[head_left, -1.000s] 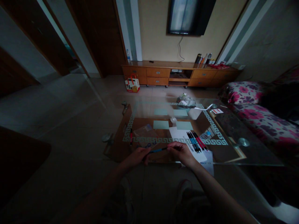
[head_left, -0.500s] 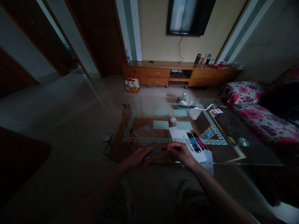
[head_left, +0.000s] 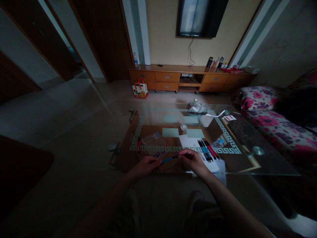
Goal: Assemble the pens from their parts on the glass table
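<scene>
A blue and black pen point(head_left: 167, 160) is held level between my two hands, above the near edge of the glass table point(head_left: 272, 167). My left hand point(head_left: 148, 164) is closed on its left end. The fingertips of my right hand point(head_left: 192, 160) pinch its black right end. Just right of my right hand, several blue, black and red pens point(head_left: 208, 150) lie side by side on white paper point(head_left: 189, 141). Beyond my left hand is a clear plastic bag point(head_left: 152, 139), with scissors point(head_left: 156, 154) partly hidden behind the hand. A red and black pen point(head_left: 139, 145) lies at the left.
A bag of crumpled plastic point(head_left: 197, 107) stands at the table's far side, near a red and white card point(head_left: 229, 118). A flowered sofa point(head_left: 279, 125) flanks the right. Behind are a carrier bag point(head_left: 140, 90) and a low wooden cabinet point(head_left: 167, 77).
Both hands have shifted slightly, the left one to the right and the pen with it. More of the left hand's fingers now cover the pen's left end.
</scene>
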`<state>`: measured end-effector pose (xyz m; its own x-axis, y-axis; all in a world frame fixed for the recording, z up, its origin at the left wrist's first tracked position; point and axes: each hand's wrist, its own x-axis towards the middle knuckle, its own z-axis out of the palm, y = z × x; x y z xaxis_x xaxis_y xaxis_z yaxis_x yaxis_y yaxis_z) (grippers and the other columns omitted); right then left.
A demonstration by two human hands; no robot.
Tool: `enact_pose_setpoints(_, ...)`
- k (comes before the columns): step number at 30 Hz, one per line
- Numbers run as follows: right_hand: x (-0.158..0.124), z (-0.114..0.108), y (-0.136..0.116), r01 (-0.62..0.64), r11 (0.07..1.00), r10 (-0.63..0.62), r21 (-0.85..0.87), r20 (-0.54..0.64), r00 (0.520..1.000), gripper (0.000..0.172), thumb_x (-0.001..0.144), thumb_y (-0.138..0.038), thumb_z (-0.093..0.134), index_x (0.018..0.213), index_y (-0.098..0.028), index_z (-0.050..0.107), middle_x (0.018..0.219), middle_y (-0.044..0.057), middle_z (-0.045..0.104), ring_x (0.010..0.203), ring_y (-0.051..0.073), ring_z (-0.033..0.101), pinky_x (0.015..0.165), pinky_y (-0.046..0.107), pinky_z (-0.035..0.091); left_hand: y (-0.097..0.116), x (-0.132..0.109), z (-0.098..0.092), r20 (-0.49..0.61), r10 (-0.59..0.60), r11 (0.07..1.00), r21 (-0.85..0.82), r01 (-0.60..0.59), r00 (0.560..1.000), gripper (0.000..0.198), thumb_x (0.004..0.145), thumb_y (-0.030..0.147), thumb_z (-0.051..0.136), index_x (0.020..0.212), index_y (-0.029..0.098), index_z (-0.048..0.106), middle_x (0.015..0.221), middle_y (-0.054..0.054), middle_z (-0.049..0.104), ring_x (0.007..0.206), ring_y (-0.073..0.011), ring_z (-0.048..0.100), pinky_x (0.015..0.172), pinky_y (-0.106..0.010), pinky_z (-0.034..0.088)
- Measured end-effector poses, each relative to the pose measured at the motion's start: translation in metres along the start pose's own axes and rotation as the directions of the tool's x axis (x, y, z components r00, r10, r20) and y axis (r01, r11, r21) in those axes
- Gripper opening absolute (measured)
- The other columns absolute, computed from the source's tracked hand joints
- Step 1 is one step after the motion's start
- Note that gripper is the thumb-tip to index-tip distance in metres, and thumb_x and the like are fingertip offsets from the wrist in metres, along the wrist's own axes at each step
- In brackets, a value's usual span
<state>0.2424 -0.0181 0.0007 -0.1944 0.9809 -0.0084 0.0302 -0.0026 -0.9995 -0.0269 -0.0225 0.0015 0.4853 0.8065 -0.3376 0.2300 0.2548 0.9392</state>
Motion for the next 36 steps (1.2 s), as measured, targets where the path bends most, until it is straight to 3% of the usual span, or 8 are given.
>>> enact_pose_setpoints(10, 0.0, 0.0, 0.0, -0.002, 0.995, 0.001, 0.095, 0.016, 1.0, 0.025, 0.073, -0.033, 0.079, 0.095, -0.024, 0.069, 0.091, 0.0, 0.068, 0.085, 0.016, 0.063, 0.079, 0.029, 0.048, 0.008, -0.003, 0.001, 0.077, 0.068, 0.994, 0.082, -0.074, 0.995, 0.041, 0.089, 0.05, 0.057, 0.097, 0.012, 0.071, 0.079, -0.006, 0.07, 0.067, -0.0142, 0.058, 0.064, -0.024, 0.041)
enact_pose_setpoints(16, -0.004, 0.001, -0.007, -0.081, 0.988, 0.073, 0.134, 0.063, 0.995, 0.024, 0.073, -0.033, 0.079, 0.094, -0.024, 0.071, 0.09, 0.0, 0.07, 0.084, 0.017, 0.063, 0.078, 0.029, 0.047, 0.004, -0.006, 0.003, 0.206, 0.094, 0.99, 0.08, -0.112, 0.974, 0.039, 0.092, 0.048, 0.054, 0.104, 0.015, 0.069, 0.091, -0.008, 0.073, 0.082, -0.0175, 0.063, 0.077, -0.027, 0.046)
enact_pose_setpoints(29, -0.006, -0.001, -0.011, -0.142, 0.948, 0.152, 0.285, -0.013, 0.988, 0.028, 0.07, -0.038, 0.082, 0.089, -0.023, 0.067, 0.076, -0.003, 0.064, 0.062, 0.011, 0.053, 0.056, 0.024, 0.039, -0.002, -0.003, 0.004, 0.174, 0.095, 0.996, -0.017, -0.093, 0.98, 0.037, 0.09, 0.046, 0.059, 0.109, 0.014, 0.063, 0.097, -0.009, 0.071, 0.082, -0.0167, 0.064, 0.078, -0.029, 0.048)
enact_pose_setpoints(36, -0.004, -0.003, -0.016, -0.1, 0.954, 0.129, 0.283, -0.084, 0.988, 0.027, 0.071, -0.038, 0.082, 0.086, -0.022, 0.066, 0.071, -0.003, 0.06, 0.06, 0.011, 0.05, 0.055, 0.024, 0.038, -0.004, -0.003, 0.005, 0.139, 0.086, 0.996, 0.015, -0.089, 0.987, 0.036, 0.088, 0.044, 0.061, 0.108, 0.014, 0.064, 0.096, -0.01, 0.073, 0.081, -0.0174, 0.066, 0.078, -0.031, 0.049)
